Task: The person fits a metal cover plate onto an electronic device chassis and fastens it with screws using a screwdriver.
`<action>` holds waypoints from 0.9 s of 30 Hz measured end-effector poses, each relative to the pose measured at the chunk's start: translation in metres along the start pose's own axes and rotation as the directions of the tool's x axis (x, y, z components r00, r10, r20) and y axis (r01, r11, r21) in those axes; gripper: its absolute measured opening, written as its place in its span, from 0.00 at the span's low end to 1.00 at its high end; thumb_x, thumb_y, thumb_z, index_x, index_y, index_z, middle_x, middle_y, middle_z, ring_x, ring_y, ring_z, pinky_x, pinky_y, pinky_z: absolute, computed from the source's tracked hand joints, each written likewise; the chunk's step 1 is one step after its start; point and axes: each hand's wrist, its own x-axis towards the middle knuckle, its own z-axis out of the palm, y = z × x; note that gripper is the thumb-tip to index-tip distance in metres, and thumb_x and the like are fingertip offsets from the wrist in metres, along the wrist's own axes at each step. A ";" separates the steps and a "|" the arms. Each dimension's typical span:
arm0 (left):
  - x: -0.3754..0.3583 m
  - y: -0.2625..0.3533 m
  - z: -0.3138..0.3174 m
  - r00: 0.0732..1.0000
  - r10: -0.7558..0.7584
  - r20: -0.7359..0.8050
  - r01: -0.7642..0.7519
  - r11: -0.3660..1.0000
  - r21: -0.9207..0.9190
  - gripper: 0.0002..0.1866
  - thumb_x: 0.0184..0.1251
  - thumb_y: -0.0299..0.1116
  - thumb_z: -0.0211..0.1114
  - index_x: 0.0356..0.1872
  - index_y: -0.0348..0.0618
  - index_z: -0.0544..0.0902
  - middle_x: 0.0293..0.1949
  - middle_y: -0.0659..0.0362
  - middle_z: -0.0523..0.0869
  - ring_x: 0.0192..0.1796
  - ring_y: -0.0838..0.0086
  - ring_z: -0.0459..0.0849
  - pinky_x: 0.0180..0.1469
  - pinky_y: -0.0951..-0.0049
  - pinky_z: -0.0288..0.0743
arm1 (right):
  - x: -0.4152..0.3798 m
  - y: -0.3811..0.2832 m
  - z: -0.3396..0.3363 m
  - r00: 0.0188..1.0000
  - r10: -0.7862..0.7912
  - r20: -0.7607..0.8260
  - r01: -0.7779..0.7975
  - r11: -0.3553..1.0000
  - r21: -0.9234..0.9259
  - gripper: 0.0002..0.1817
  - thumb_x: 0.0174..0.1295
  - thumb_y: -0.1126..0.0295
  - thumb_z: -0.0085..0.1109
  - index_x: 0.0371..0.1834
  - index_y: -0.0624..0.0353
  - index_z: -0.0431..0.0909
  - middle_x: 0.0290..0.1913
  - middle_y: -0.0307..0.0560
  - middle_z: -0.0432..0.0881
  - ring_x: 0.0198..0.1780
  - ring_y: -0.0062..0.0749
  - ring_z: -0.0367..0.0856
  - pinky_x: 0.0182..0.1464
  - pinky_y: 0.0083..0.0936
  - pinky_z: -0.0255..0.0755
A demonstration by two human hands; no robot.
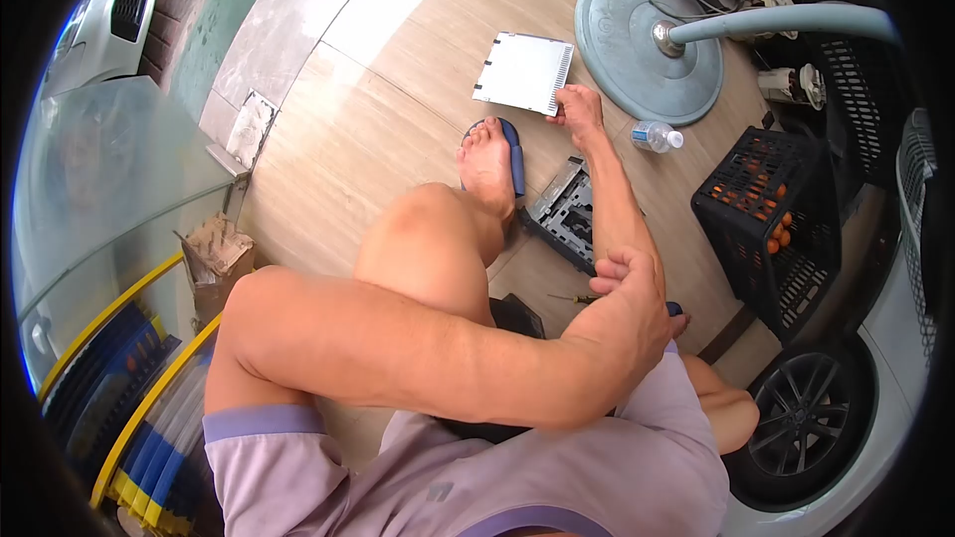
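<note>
My right hand [580,111] pinches the lower right corner of a flat, silvery-white panel [522,73] with a row of slots along its right side. The panel is above the floor or touches it; I cannot tell which. My left hand [632,290] is loosely curled beside my right forearm, with nothing visible in its fingers. Below my right hand, partly behind the forearm, an open black-and-grey device chassis [569,214] lies on the floor. A thin screwdriver [569,298] lies nearer to me.
A plastic bottle [657,136] lies beside the round stand base [649,45]. At right are a black crate [766,219] with orange items and a car wheel [808,416]. My sandalled foot [487,159] is left of the chassis. A glass case [99,189] stands at left.
</note>
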 end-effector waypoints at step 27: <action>0.074 0.057 -0.012 0.808 -0.048 -0.587 0.098 0.994 0.053 0.30 0.68 0.37 0.65 0.66 0.32 0.69 0.55 0.44 0.82 0.45 0.56 0.87 0.45 0.61 0.81 | -0.450 -0.146 -0.188 0.893 -0.390 -0.227 0.427 0.893 0.144 0.20 0.69 0.71 0.57 0.59 0.74 0.76 0.46 0.48 0.86 0.41 0.26 0.87 0.41 0.24 0.86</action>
